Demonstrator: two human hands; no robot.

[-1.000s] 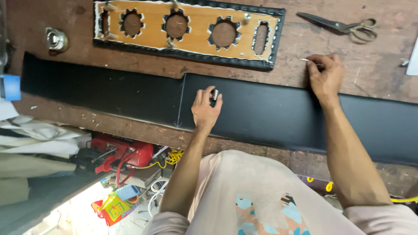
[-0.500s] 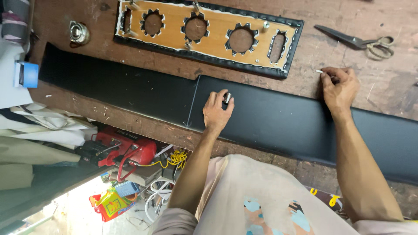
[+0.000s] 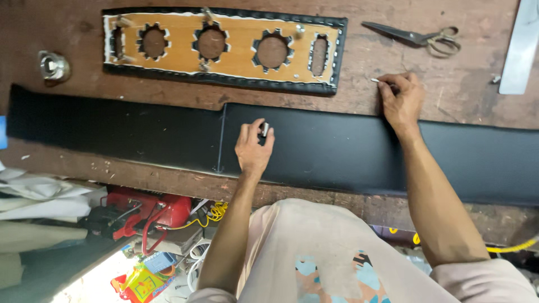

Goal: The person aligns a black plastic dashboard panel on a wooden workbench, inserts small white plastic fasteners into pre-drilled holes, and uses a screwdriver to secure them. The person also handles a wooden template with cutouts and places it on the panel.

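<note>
A long black sheet [image 3: 331,146] lies across the brown wooden workbench [image 3: 393,62], overlapping a second black sheet [image 3: 112,132] to its left. My left hand [image 3: 254,147] rests on the black sheet near the overlap and pinches a small shiny metal piece [image 3: 265,129] between thumb and fingers. My right hand [image 3: 401,101] sits at the sheet's far edge, fingers closed around a thin pale stick, perhaps chalk [image 3: 375,81], whose tip touches the bench. Beyond both hands lies an orange-brown panel [image 3: 236,53] with black trim and several toothed round cut-outs.
Scissors [image 3: 415,38] lie at the far right of the bench, beside a metal ruler [image 3: 519,47]. A small round metal fitting [image 3: 53,66] sits far left. Below the bench edge are a red power tool [image 3: 151,216], yellow cable [image 3: 213,212] and clutter.
The view has shifted, so the bench and panel sit further right in frame. Both hands keep their grips and stay at about the same places on the black sheet.
</note>
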